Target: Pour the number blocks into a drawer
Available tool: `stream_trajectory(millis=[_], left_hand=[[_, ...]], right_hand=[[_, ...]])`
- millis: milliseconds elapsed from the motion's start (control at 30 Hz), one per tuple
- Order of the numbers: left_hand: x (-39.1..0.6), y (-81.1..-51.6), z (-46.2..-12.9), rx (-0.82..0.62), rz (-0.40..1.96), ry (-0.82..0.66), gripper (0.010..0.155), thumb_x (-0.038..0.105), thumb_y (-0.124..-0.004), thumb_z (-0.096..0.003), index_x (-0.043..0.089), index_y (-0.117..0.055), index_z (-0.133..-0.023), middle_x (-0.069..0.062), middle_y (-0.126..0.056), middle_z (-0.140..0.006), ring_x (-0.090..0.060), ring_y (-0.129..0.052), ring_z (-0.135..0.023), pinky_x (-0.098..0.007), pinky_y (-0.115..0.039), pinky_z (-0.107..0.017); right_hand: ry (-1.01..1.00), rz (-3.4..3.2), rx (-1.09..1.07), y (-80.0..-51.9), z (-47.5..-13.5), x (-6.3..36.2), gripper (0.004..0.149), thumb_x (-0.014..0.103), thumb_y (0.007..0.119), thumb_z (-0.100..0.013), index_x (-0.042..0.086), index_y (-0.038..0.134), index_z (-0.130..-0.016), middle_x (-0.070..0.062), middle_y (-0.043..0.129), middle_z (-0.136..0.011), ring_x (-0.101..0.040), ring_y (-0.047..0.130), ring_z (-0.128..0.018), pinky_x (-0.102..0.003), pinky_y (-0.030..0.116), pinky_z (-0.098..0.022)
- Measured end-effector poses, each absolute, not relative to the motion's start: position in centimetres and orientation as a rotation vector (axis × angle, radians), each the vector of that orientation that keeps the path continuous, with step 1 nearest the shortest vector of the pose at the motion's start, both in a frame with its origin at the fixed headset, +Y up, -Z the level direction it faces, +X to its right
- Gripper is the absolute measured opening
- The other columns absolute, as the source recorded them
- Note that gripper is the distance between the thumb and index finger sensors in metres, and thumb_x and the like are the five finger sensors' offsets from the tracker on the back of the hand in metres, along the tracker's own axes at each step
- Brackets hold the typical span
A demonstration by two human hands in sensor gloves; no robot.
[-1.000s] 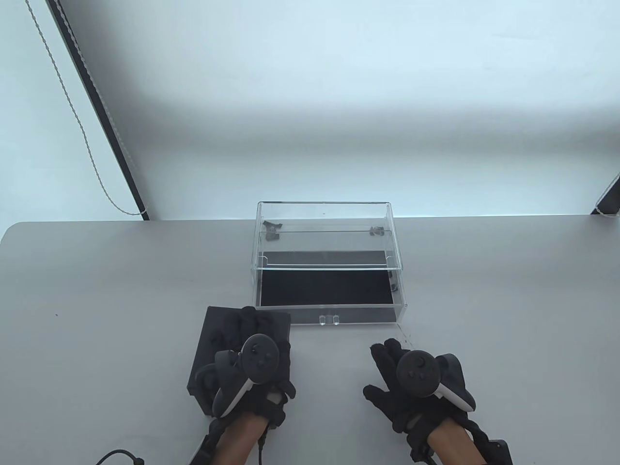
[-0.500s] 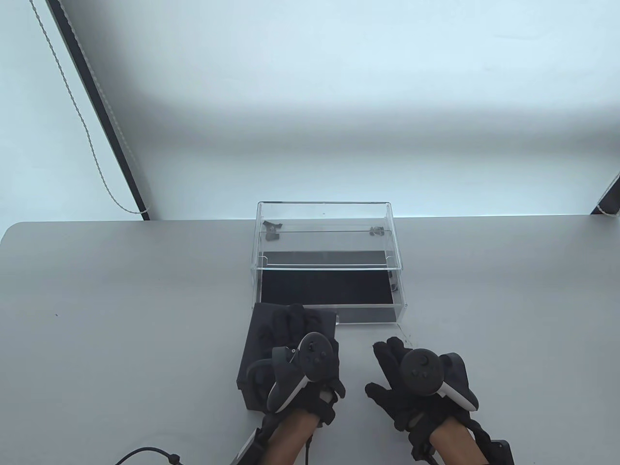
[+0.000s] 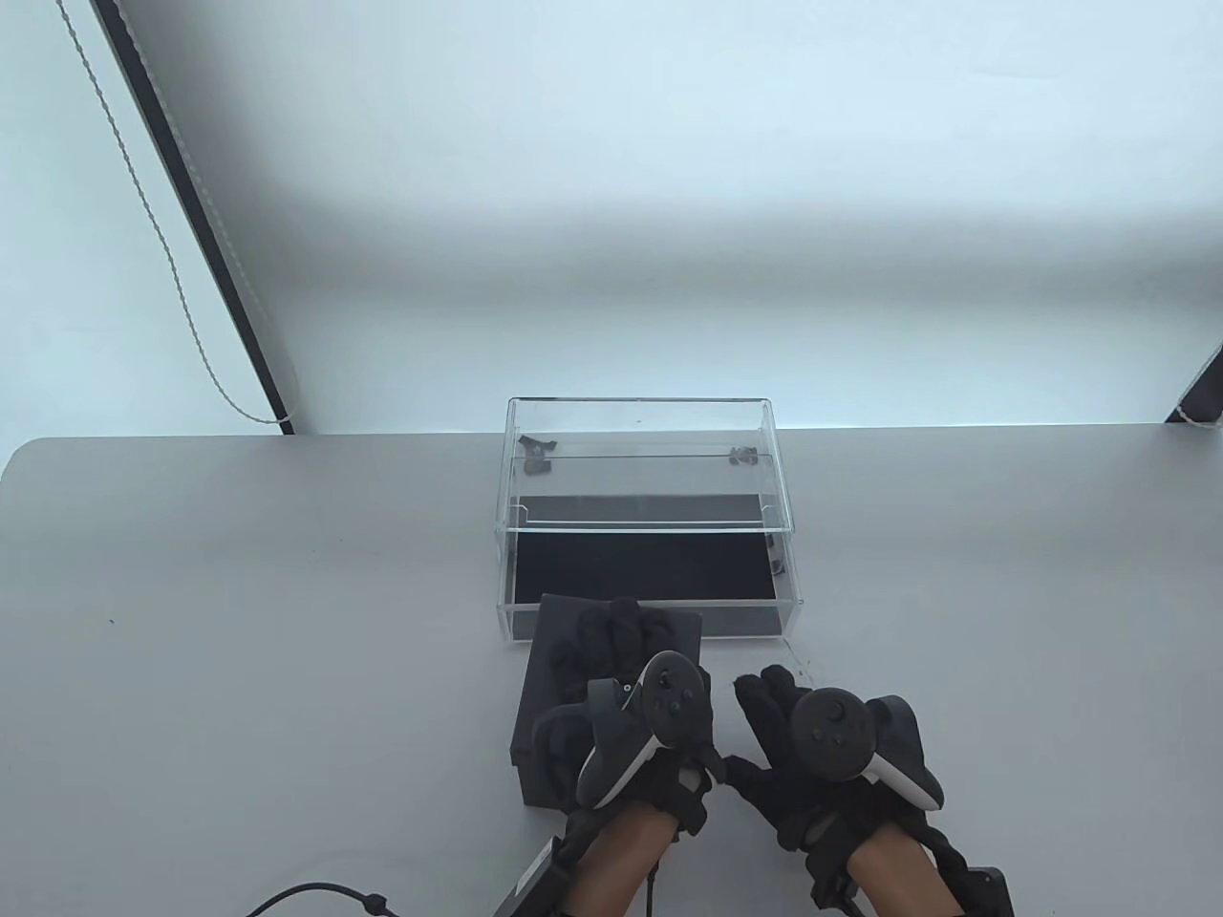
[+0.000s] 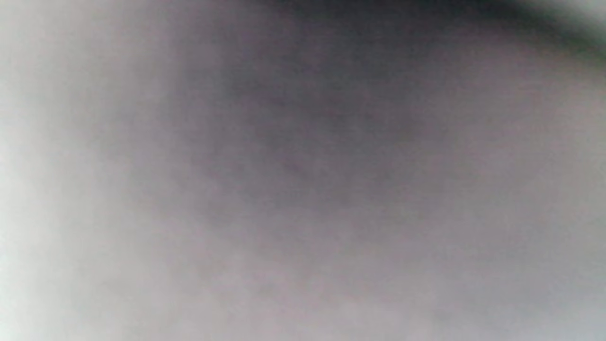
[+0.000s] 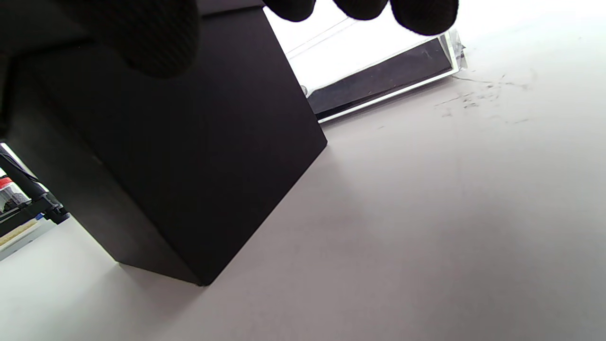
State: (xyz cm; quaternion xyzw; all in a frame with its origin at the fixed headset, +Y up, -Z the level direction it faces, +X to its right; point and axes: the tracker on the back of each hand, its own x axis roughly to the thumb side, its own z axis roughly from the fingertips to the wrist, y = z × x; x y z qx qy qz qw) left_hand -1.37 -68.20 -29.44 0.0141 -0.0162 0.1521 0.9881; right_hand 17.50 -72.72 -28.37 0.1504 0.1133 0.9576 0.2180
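Observation:
A black box (image 3: 549, 707) stands on the grey table just in front of the clear acrylic case (image 3: 640, 458). The case's drawer (image 3: 650, 568) is pulled out toward me and shows a bare black lining. My left hand (image 3: 621, 640) lies over the box top, fingers curled at its far edge, gripping it. My right hand (image 3: 769, 712) rests on the table right of the box with fingers spread, holding nothing. In the right wrist view the box (image 5: 189, 156) sits flat beside the drawer front (image 5: 383, 78). No number blocks show. The left wrist view is a grey blur.
Two small dark pieces (image 3: 537, 455) sit in the case's upper compartment. A black cable (image 3: 315, 896) runs along the table's near edge at left. A bead cord (image 3: 182, 287) hangs at the far left. Faint scuff marks (image 5: 473, 94) lie right of the drawer.
My left hand has moved the black box rightward and a little forward, from left of the drawer to right in front of it. The right hand has stayed put.

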Motion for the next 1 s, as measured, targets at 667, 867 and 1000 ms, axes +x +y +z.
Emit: stream_trajectory(millis=[667, 867, 1000], left_hand=[[-2.9, -65.3, -29.0, 0.048, 0.438, -0.125, 0.072, 0.06, -0.058, -0.0492, 0.021, -0.049, -0.108, -0.013, -0.043, -0.121, -0.042, -0.037, -0.109, -0.067, -0.026, -0.074], [-7.0, -64.0, -28.9, 0.055, 0.467, -0.118, 0.072, 0.061, -0.058, -0.049, 0.021, -0.05, -0.108, -0.014, -0.046, -0.12, -0.043, -0.039, -0.108, -0.068, -0.028, -0.074], [-10.5, -64.4, -29.3, 0.048, 0.507, -0.088, 0.072, 0.061, -0.059, -0.0489, 0.02, -0.05, -0.108, -0.014, -0.047, -0.12, -0.043, -0.04, -0.108, -0.068, -0.029, -0.074]], right_hand=[[0.23, 2.643, 0.41, -72.1, -28.2, 17.8, 0.082, 0.059, 0.073, -0.042, 0.019, 0.037, -0.104, -0.02, 0.036, -0.111, -0.053, 0.048, -0.096, -0.076, 0.031, -0.066], [0.139, 2.555, 0.41, -71.1, -27.9, 18.0, 0.08, 0.058, 0.073, -0.043, 0.018, 0.039, -0.104, -0.019, 0.042, -0.111, -0.053, 0.053, -0.095, -0.076, 0.034, -0.066], [0.096, 2.52, 0.426, -70.6, -27.6, 17.7, 0.078, 0.057, 0.07, -0.044, 0.018, 0.038, -0.104, -0.019, 0.045, -0.11, -0.052, 0.056, -0.095, -0.076, 0.037, -0.066]])
